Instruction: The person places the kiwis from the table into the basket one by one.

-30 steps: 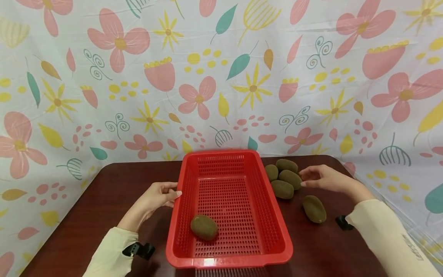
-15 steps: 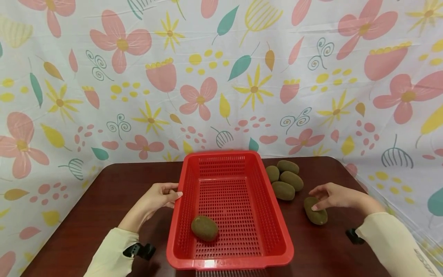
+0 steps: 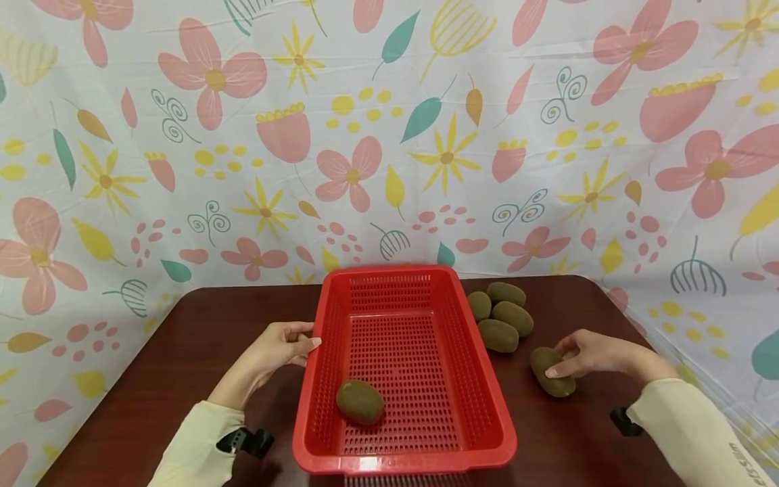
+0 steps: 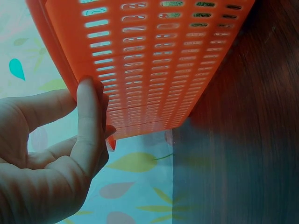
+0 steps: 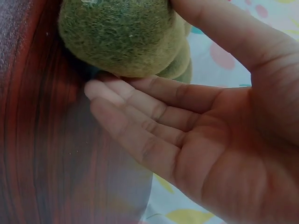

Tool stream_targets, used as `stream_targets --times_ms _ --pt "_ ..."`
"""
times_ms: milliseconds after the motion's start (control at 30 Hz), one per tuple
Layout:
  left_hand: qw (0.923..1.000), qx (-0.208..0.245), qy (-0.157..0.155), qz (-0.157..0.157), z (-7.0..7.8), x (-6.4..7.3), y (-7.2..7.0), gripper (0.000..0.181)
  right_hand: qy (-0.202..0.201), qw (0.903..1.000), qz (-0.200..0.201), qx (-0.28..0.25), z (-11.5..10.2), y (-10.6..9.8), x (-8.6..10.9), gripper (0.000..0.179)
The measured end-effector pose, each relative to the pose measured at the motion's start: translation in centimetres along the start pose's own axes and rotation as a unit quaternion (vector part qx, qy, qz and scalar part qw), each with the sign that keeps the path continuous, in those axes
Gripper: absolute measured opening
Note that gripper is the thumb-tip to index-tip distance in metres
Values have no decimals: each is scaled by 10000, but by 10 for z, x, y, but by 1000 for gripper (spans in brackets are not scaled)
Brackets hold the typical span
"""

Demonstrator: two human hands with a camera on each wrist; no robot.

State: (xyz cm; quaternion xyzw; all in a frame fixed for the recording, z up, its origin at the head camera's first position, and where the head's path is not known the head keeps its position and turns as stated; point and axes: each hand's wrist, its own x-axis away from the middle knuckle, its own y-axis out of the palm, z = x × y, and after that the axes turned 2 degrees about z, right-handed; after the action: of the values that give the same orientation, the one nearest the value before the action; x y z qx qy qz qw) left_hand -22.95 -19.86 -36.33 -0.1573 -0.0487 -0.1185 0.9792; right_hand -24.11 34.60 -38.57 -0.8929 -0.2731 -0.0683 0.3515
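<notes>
A red plastic basket (image 3: 395, 352) with slotted walls stands at the middle of the table. One brown kiwi (image 3: 360, 402) lies on its floor, near the front left. My left hand (image 3: 282, 348) pinches the basket's left rim, thumb on top and fingers against the outer wall, as the left wrist view (image 4: 84, 126) also has it. To the right of the basket, my right hand (image 3: 593, 355) holds a single kiwi (image 3: 550, 382) between thumb and fingers, low at the tabletop. In the right wrist view that fuzzy kiwi (image 5: 117, 37) sits between the thumb and the fingertips.
Several more kiwis (image 3: 500, 335) lie in a cluster beside the basket's right wall, behind the right hand. The dark wooden table (image 3: 201, 352) ends at the back against a flower-print cloth (image 3: 389, 135). Black wrist cameras (image 3: 246, 441) sit at both sleeves.
My right hand has come from beside the kiwi cluster toward me to the lone kiwi and taken hold of it, shifting it slightly left. The left hand and basket stay put.
</notes>
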Motion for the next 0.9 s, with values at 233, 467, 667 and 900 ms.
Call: stream_targets --times_ms 233,467,667,900 --pt "10000 37 -17 -4 0 0 0 52 -104 9994 -95 -321 0 3 -2 50" --pt "10000 77 45 -19 2 1 1 51 -196 9995 25 -232 -2 1 -4 53" --pt "10000 79 37 -7 2 2 1 51 -271 9994 160 -146 -11 -4 -3 56" --pt "10000 85 21 2 2 1 1 50 -308 9991 288 -22 -25 -14 -5 58"
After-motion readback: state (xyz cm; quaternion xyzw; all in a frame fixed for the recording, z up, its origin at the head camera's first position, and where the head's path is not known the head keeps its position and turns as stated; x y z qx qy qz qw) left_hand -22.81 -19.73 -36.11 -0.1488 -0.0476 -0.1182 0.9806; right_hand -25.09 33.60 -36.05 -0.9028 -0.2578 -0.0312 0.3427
